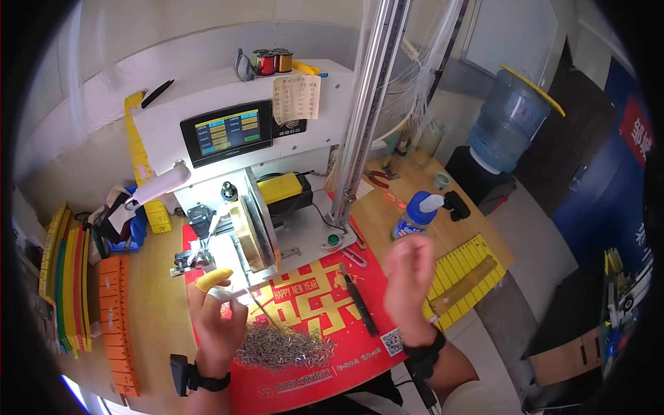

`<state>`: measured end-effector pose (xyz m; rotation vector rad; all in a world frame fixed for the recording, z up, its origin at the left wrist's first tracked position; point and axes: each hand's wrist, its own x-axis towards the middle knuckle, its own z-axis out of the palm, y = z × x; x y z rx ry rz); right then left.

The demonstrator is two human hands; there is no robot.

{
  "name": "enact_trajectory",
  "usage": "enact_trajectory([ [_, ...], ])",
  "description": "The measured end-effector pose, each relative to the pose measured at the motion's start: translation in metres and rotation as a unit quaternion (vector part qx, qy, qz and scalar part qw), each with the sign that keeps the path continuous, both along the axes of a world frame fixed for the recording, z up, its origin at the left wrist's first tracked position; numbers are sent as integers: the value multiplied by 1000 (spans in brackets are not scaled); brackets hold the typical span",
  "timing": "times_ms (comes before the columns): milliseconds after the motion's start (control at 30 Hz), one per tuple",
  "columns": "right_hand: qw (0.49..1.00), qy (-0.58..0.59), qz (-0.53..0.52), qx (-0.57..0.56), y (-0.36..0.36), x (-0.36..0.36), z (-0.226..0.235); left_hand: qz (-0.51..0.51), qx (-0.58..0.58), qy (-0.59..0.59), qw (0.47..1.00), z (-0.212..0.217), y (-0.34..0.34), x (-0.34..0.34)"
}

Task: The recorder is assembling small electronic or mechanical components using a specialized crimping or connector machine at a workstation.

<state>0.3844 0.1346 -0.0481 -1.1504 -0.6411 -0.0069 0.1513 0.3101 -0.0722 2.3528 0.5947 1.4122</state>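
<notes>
A person's blurred right hand, a black band at its wrist, is raised above the right side of a red printed mat, its fingers drawn close together; whether they grip anything cannot be told. The left hand, wearing a yellow fingertip cover and a black wrist device, reaches to the lower front of a white machine, fingers bent and bunched near its lit plate; what they may pinch is too small to make out. A heap of small, tangled silvery metal pieces lies on the mat just beside the left hand, between the two wrists. A thin grey strand runs from near that hand toward the heap. Above stand the machine's upright wheel and glowing screen. A dark pen-shaped tool rests on the mat, right of the heap. On the wooden counter, a blue-capped bottle stands beyond the right hand, near a yellow ruled board; an orange board lies at far left.
</notes>
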Motion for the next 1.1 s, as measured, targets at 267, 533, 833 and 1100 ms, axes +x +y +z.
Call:
enact_trajectory([
  [267, 902, -238, -180, -311, -47, 146, 14, -17, 12, -29, 999, -10, 8, -9],
  [533, 987, -96, -112, 61, -28, 101, 54, -38, -6, -53, 998, -19, 14, -6],
  [833, 966, 57, 247, 55, 70, -69, 0, -27, -21, -80, 996, -29, 15, -4],
  [1100, 958, 98, 266, 29, 78, -90, -23, -29, -45, -85, 995, -20, 10, -5],
])
